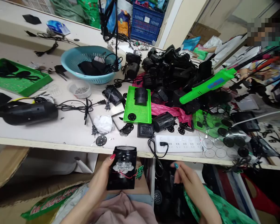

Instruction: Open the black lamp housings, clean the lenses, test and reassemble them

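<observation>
**Black housing held in the left hand below a crowded workbench**

The left hand [100, 182] is clamped around a black housing [121, 168], held upright over the lap just below the table edge [60, 144]. Its open face shows a clear lens piece [123, 167], red wires and a small green circuit board [139, 172] hanging off the right side. The right hand [189, 182] is apart from it, off to the right and lower, fingers pinched loosely together with nothing visible between them; whether it grips anything small cannot be told.

Just above the hands, on the pale table, lie a white power strip [179, 143] with one plug in it, a perforated black disc [101, 140], a crumpled white cloth [104, 123] and a bright green perforated tray [140, 107] bearing another black part. Clear round lenses [212, 148] lie right of the strip. Farther back stands a heap of black units [172, 67] on pink plastic, with a green tool [207, 84] resting across it. To the left are a blue basket [88, 63], a small tub of screws [80, 90], a long black casing [25, 112] and a flat green tray [18, 82].

Beyond the bench a blue crate [146, 23] and sacks stand in a doorway. Another person sits at the far right.
</observation>
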A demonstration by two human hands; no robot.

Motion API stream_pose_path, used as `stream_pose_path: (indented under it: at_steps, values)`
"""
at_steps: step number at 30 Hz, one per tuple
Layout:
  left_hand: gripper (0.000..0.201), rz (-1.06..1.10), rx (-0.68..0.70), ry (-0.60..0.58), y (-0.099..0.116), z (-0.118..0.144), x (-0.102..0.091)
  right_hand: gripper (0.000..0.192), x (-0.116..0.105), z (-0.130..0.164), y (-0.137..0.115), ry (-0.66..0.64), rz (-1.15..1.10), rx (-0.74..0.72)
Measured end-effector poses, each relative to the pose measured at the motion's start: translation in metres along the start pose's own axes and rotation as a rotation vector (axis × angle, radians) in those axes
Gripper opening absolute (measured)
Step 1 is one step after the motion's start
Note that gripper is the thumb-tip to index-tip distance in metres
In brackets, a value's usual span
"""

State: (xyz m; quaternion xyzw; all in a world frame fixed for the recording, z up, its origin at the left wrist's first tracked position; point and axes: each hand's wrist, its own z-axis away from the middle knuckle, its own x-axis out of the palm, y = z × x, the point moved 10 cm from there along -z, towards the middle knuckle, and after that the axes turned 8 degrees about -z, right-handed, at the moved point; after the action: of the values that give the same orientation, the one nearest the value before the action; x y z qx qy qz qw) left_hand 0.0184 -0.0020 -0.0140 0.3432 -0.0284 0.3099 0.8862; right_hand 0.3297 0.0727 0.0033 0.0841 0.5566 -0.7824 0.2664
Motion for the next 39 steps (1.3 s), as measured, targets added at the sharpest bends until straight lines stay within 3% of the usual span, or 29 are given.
stream_pose_path:
  at_steps: [2,4,7,9,12,15,19,21,25,27,29,34,36,39]
  values:
    - [0.036,0.061,-0.04,0.034,0.006,0.008,-0.004,0.036,0.009,-0.009,-0.052,0.004,0.0,-0.133]
    - [0.036,0.121,-0.044,0.027,0.015,0.014,-0.008,0.031,0.033,-0.023,-0.102,-0.051,0.022,-0.251]
    - [0.037,0.165,-0.01,0.034,0.03,0.023,-0.022,0.021,0.09,-0.05,-0.17,-0.19,0.108,-0.494]
    - [0.035,0.185,0.025,0.07,0.038,0.03,-0.037,0.024,0.132,-0.066,-0.207,-0.2,0.266,-0.723]
    - [0.036,0.251,0.047,0.069,0.044,0.04,-0.05,0.031,0.186,-0.094,-0.228,-0.214,0.331,-0.832]
    - [0.042,0.344,0.054,0.015,0.044,0.047,-0.053,0.026,0.218,-0.108,-0.234,-0.219,0.335,-0.881]
    - [0.042,0.367,0.054,-0.042,0.042,0.048,-0.054,0.013,0.215,-0.108,-0.239,-0.181,0.251,-0.898]
    - [0.043,0.36,0.065,-0.078,0.042,0.046,-0.054,0.008,0.196,-0.103,-0.244,-0.123,0.187,-0.874]
    - [0.042,0.329,0.085,-0.117,0.043,0.044,-0.054,0.003,0.137,-0.078,-0.258,0.062,-0.099,-0.787]
    - [0.04,0.294,0.098,-0.112,0.044,0.043,-0.056,0.006,0.123,-0.06,-0.268,0.023,-0.244,-0.766]
    - [0.04,0.254,0.121,-0.115,0.047,0.042,-0.055,0.005,0.128,-0.043,-0.279,-0.112,-0.29,-0.77]
    - [0.044,0.196,0.157,-0.159,0.048,0.043,-0.05,0.016,0.175,-0.026,-0.287,-0.48,-0.187,-0.72]
    - [0.046,0.188,0.17,-0.141,0.048,0.043,-0.052,0.023,0.189,-0.026,-0.283,-0.553,-0.139,-0.712]
    - [0.049,0.178,0.181,-0.135,0.048,0.044,-0.056,0.015,0.194,-0.036,-0.273,-0.556,-0.221,-0.664]
